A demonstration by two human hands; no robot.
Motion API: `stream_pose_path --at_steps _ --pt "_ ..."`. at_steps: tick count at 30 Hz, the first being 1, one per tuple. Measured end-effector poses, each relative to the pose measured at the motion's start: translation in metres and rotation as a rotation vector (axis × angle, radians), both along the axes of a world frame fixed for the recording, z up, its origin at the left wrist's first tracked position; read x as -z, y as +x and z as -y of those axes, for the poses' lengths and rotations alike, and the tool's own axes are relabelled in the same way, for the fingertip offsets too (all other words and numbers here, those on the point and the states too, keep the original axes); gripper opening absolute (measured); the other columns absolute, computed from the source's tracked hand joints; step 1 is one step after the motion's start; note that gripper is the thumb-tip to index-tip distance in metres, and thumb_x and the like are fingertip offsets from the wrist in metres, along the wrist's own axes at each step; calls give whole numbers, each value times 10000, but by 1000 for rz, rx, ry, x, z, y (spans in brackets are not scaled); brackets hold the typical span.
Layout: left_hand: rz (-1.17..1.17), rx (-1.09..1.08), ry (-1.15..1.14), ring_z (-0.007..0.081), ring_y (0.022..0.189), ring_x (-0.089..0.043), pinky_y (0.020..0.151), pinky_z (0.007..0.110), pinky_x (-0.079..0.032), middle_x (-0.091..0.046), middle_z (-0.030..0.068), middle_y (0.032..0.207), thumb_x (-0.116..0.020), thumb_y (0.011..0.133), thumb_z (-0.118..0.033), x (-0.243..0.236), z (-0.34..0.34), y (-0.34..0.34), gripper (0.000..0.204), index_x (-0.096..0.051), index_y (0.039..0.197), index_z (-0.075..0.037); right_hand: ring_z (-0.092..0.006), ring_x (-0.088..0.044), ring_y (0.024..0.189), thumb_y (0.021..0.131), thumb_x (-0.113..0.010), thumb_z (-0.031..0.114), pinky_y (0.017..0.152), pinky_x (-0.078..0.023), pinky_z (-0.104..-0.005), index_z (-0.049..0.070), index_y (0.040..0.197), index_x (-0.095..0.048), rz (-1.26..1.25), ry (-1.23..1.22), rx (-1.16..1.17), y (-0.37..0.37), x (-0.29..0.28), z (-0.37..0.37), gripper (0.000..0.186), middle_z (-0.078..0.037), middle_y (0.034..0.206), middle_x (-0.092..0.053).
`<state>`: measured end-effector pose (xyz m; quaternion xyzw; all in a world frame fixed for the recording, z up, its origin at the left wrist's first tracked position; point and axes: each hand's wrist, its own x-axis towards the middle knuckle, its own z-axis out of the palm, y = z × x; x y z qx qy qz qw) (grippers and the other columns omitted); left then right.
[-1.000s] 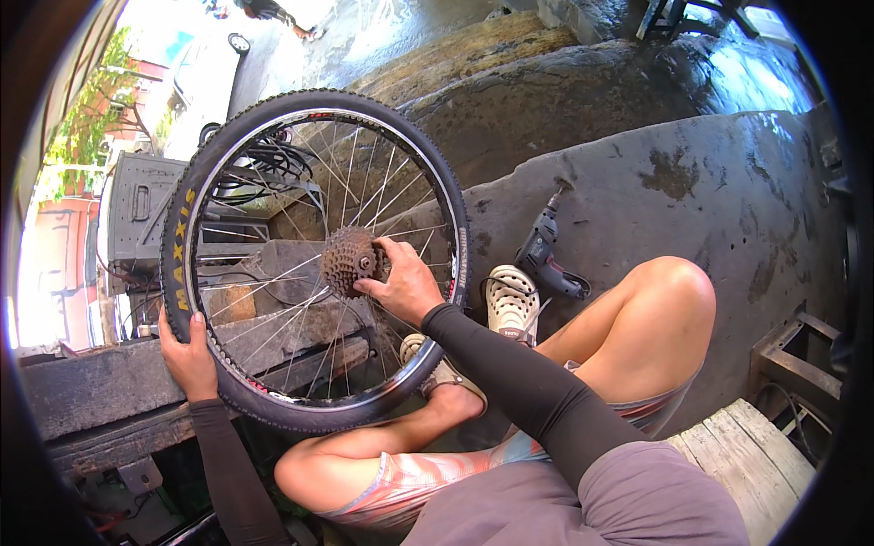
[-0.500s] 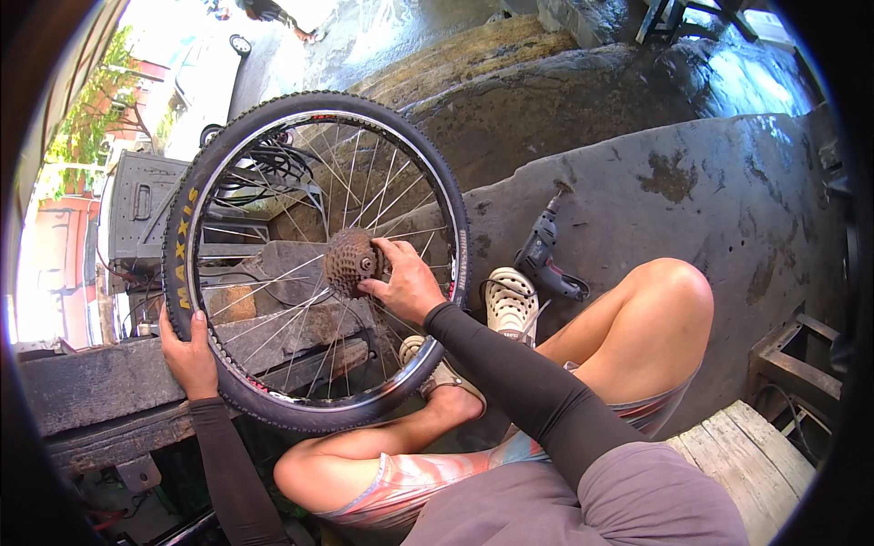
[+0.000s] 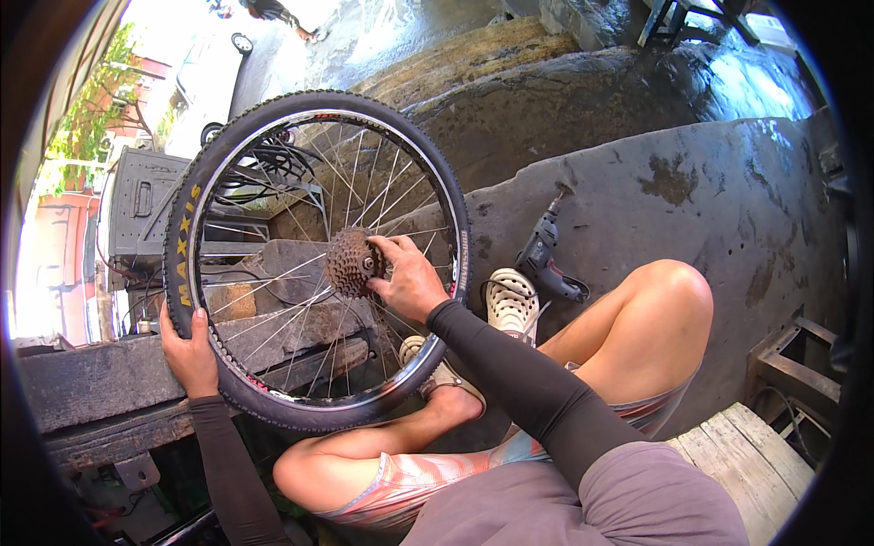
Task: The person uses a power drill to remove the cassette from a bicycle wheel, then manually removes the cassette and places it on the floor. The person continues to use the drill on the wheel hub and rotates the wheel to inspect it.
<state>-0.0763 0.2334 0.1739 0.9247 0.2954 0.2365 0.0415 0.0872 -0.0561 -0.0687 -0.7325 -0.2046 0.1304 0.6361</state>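
A bicycle wheel with a knobby black tire stands upright in front of me, tilted toward me, its lower edge close to my bent leg. My left hand grips the tire at the lower left, thumb on the near side. At the hub sits a rusty brown cassette with several stacked sprockets. The fingers of my right hand are curled around the cassette's right side, thumb below and fingertips above the axle end. Part of the smaller sprockets is hidden behind these fingers.
A corded power drill lies on the concrete floor beyond my clog. A heavy wooden beam runs at the left, near a grey metal box and coiled black cables. A wooden board is at the lower right.
My right hand has shifted very slightly at the cassette, still gripping it. The wheel and my left hand have stayed in place.
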Motion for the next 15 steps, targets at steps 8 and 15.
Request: stream_pose_path --at_steps 8,15 --pt "12 26 -15 334 1235 -689 1097 424 -506 -706 231 1362 -770 1009 -272 -1 4 2 624 -581 1486 83 -340 -739 1008 885 -887 223 894 -589 -421 -6 1197 -733 -60 74 147 -9 -12 -5 417 -172 1083 -737" --pt "19 1 -20 340 1250 -689 1104 425 -503 -707 234 1367 -771 1005 -273 1 4 2 632 -576 1489 84 -407 -715 1135 862 -863 111 1010 -580 -453 7 1283 -727 37 87 22 3 -11 1 454 -199 1251 -697"
